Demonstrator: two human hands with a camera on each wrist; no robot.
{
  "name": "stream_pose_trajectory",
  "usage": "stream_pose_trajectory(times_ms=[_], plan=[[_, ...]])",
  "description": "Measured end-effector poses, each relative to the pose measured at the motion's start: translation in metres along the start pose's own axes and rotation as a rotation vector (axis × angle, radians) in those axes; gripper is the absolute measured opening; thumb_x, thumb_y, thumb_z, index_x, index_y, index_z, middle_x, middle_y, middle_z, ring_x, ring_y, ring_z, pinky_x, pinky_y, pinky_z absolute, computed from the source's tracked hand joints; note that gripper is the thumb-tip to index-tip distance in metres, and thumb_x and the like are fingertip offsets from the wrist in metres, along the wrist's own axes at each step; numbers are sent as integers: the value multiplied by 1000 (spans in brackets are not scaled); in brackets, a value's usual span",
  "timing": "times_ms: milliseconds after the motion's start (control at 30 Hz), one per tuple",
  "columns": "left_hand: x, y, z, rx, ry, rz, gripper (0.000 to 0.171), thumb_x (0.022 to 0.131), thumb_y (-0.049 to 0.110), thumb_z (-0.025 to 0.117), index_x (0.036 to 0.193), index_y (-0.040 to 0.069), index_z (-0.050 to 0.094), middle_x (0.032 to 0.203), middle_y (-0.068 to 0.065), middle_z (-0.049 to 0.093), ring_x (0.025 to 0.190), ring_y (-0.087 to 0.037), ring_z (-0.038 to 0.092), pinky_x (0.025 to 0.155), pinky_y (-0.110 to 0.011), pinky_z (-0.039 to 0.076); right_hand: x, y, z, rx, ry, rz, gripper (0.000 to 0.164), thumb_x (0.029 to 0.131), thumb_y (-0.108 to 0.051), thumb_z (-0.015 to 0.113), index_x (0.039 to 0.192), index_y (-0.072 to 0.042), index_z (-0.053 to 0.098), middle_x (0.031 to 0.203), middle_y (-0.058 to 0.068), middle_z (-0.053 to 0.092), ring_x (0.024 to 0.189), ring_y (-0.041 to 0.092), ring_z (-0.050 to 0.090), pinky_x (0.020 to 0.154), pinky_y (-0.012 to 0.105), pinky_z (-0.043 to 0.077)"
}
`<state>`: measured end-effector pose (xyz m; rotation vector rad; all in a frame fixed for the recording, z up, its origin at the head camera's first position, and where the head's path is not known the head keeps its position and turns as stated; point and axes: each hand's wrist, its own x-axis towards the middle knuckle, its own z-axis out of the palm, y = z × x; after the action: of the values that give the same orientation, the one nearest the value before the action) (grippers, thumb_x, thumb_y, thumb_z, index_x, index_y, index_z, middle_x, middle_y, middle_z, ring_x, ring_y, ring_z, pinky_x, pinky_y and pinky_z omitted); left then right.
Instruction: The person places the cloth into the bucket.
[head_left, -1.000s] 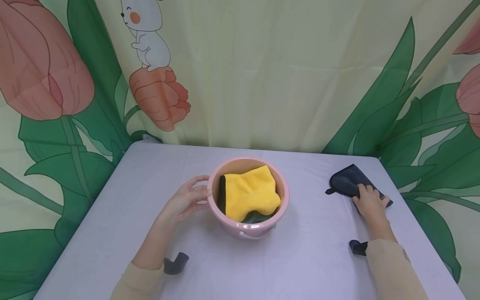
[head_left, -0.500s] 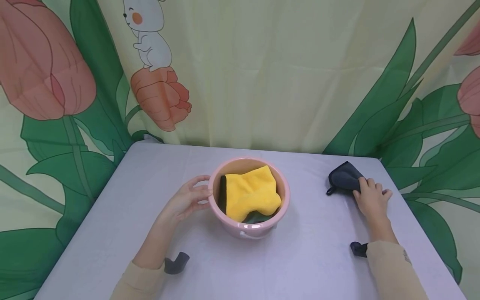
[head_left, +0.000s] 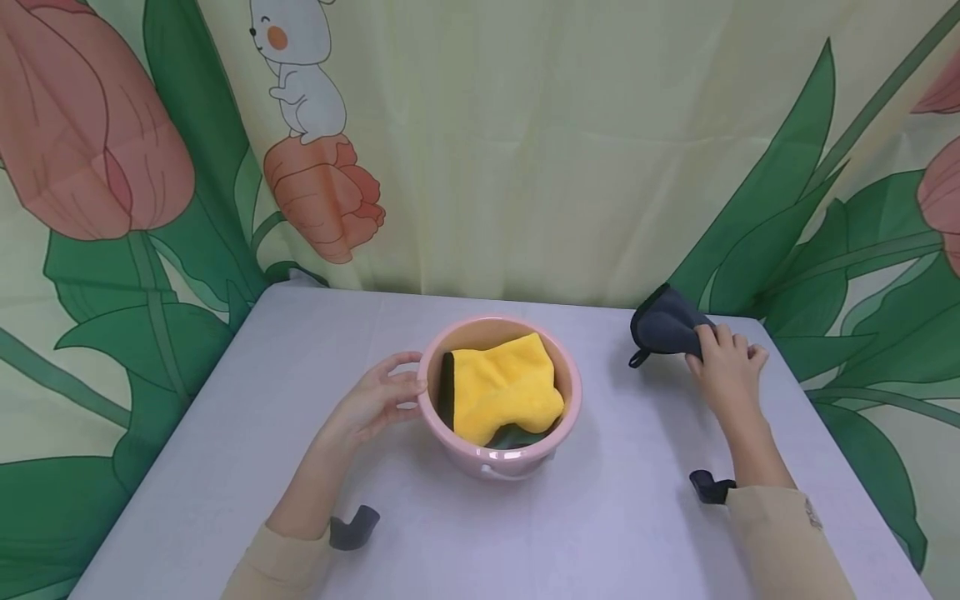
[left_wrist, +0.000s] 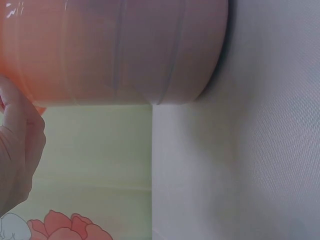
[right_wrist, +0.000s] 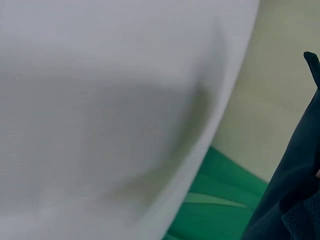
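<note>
A pink bucket (head_left: 465, 454) with a pale handle stands upright on the table. In it lie a folded yellow cloth (head_left: 502, 387) with a black edge and, under that, a dark green cloth (head_left: 513, 435). My left hand (head_left: 375, 398) holds the bucket's left rim; the left wrist view has that hand (left_wrist: 17, 150) beside the bucket wall (left_wrist: 110, 55). On the right, my right hand (head_left: 726, 371) pinches a folded dark navy cloth (head_left: 667, 323) with a small hanging loop, held above the table. In the right wrist view, only part of the navy cloth (right_wrist: 295, 175) shows.
A pale cloth covers the table (head_left: 600, 525). Behind it hangs a curtain (head_left: 525, 167) printed with tulips and a white animal. Dark camera mounts (head_left: 354, 527) stick out from both wrists.
My right hand has picked the navy cloth up off the table and moved it slightly left and away from me. The left hand and the bucket stay in place.
</note>
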<state>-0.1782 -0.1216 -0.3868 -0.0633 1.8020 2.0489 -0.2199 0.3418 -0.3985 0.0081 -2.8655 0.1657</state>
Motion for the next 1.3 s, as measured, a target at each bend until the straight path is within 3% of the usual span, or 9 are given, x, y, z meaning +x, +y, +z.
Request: stream_pose_trajectory(times_ms=[300, 600, 800, 1067, 1300], plan=[[-1, -1, -1, -11, -9, 7, 52, 85, 8, 59, 132, 9, 36, 110, -14, 57, 84, -19, 60, 77, -36, 52, 1, -45, -31, 11, 115, -106, 42, 85, -10, 61, 121, 0, 41, 114, 27, 38, 103, 45, 31, 83, 60, 18], [-1, 0, -1, -23, -18, 10, 53, 85, 7, 59, 132, 7, 35, 109, -13, 57, 84, -19, 59, 78, -36, 52, -4, -84, -48, -10, 262, -268, 42, 79, -9, 67, 116, -3, 48, 107, 22, 44, 95, 42, 38, 80, 56, 30], [0, 0, -1, -32, -21, 11, 51, 85, 6, 59, 131, 7, 36, 106, -11, 58, 83, -18, 59, 78, -36, 51, -9, -110, -55, 18, 347, -378, 41, 74, -7, 71, 110, -2, 53, 99, 20, 48, 87, 40, 42, 72, 52, 35], [-2, 0, -2, -63, -53, 38, 51, 85, 4, 58, 130, 4, 34, 100, -9, 59, 81, -17, 59, 77, -37, 52, -15, -140, -55, 45, 367, -519, 41, 70, -7, 76, 106, -1, 57, 95, 18, 51, 82, 36, 43, 68, 47, 38], [-2, -1, -1, -64, -47, 34, 50, 85, 3, 58, 129, 6, 36, 101, -10, 59, 82, -19, 59, 78, -38, 51, -25, -164, -52, 2, 336, -663, 40, 70, -14, 77, 105, -6, 58, 96, 16, 53, 83, 33, 45, 70, 43, 39]])
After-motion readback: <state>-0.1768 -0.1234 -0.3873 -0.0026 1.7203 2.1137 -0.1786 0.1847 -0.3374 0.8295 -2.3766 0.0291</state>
